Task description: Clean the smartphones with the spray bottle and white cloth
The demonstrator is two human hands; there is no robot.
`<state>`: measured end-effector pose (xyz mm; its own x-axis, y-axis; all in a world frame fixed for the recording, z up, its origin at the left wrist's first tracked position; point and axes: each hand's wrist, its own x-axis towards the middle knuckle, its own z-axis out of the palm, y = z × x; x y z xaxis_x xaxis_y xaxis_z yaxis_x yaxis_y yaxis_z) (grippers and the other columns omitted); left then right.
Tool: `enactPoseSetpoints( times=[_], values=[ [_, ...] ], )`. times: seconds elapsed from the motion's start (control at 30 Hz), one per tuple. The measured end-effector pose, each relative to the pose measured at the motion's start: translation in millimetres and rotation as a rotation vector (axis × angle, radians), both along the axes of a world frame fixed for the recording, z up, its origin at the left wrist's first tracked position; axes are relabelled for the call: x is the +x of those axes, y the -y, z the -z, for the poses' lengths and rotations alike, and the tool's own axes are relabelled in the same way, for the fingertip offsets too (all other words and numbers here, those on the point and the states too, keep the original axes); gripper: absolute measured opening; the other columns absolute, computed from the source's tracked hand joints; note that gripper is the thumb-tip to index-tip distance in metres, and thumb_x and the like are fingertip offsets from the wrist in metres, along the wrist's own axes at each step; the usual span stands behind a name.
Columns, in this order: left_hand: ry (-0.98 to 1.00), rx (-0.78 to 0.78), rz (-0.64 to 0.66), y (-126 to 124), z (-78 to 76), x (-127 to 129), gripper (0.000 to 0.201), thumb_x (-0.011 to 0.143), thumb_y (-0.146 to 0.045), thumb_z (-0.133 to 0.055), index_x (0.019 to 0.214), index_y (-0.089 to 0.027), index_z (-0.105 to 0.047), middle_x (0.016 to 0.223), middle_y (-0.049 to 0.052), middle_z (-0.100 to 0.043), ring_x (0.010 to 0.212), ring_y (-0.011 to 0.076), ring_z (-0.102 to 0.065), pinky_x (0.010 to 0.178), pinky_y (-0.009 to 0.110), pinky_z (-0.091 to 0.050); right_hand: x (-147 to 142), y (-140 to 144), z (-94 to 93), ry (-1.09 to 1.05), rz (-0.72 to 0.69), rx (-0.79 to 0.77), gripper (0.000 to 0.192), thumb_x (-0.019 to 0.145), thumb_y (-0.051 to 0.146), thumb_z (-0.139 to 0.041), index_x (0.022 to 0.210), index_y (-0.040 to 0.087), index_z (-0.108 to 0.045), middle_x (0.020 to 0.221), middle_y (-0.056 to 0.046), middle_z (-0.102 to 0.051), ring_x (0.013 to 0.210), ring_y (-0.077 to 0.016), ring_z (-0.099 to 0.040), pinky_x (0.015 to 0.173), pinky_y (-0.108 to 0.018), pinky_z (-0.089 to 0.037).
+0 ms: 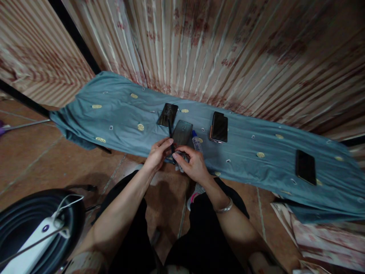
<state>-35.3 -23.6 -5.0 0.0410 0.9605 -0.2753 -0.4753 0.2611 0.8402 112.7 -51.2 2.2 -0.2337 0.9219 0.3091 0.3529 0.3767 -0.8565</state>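
My left hand is closed on a slim, dark, stick-like strip, held upright between thumb and fingers; its exact kind does not show. My right hand has its fingers curled in a pinch at the strip's lower end, partly hiding it. Something pale, too unclear to name, shows under the right fingers. Just beyond the hands a grey phone-shaped slab lies on the cloth, with a dark phone to its upper left. A clear tube with a blue cap lies beside my right hand.
A blue-green cloth covers the long, narrow surface. Stacked dark phones lie right of centre, and another phone farther right. A pleated curtain hangs behind. On the floor at left are a coiled black hose and a white power strip.
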Motion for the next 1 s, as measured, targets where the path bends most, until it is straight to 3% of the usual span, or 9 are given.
enactPoseSetpoints(
  times=[0.2,0.47,0.7,0.87,1.0],
  values=[
    [0.052,-0.011,-0.008,-2.8,6.3,0.0,0.037,0.054,-0.044,-0.088,0.067,-0.016,-0.067,0.067,-0.001,-0.066,0.064,0.0104,-0.059,0.060,0.021,-0.045,-0.1,-2.0,3.0,-0.065,0.009,0.024,0.022,0.093,0.032,-0.054,0.103,0.024,-0.072,0.117,-0.008,-0.074,0.113,-0.0200,-0.069,0.101,-0.035,-0.053],
    [0.037,-0.034,0.100,5.6,1.9,9.7,0.042,0.054,-0.046,-0.088,0.075,-0.015,-0.070,0.069,0.000,-0.067,0.063,0.0106,-0.060,0.061,0.022,-0.045,6.1,-9.2,6.4,-0.074,0.031,0.068,0.032,0.096,0.030,-0.049,0.121,0.025,-0.069,0.133,-0.006,-0.067,0.126,-0.0189,-0.061,0.111,-0.037,-0.047],
    [0.034,-0.065,0.153,12.6,4.5,17.0,0.046,0.054,-0.044,-0.090,0.085,-0.014,-0.074,0.072,0.001,-0.069,0.067,0.0120,-0.062,0.066,0.024,-0.046,9.8,-12.2,3.4,0.040,0.080,0.092,0.041,0.097,0.027,-0.044,0.134,0.027,-0.061,0.147,-0.004,-0.056,0.139,-0.0187,-0.050,0.120,-0.041,-0.037],
    [0.006,-0.078,0.195,15.3,6.6,19.2,0.048,0.054,-0.042,-0.090,0.092,-0.016,-0.077,0.084,0.005,-0.075,0.071,0.0141,-0.065,0.069,0.026,-0.047,12.3,-16.1,2.5,0.075,0.076,0.102,0.047,0.099,0.028,-0.041,0.145,0.028,-0.049,0.156,-0.002,-0.045,0.147,-0.0177,-0.037,0.125,-0.041,-0.028],
    [-0.011,-0.075,0.222,17.4,5.3,19.1,0.051,0.053,-0.043,-0.090,0.095,-0.016,-0.077,0.077,0.004,-0.074,0.071,0.0150,-0.065,0.069,0.026,-0.047,13.2,-21.2,5.1,0.044,0.084,0.097,0.049,0.099,0.028,-0.039,0.148,0.027,-0.044,0.158,-0.002,-0.042,0.148,-0.0169,-0.036,0.125,-0.039,-0.028]
  ],
)
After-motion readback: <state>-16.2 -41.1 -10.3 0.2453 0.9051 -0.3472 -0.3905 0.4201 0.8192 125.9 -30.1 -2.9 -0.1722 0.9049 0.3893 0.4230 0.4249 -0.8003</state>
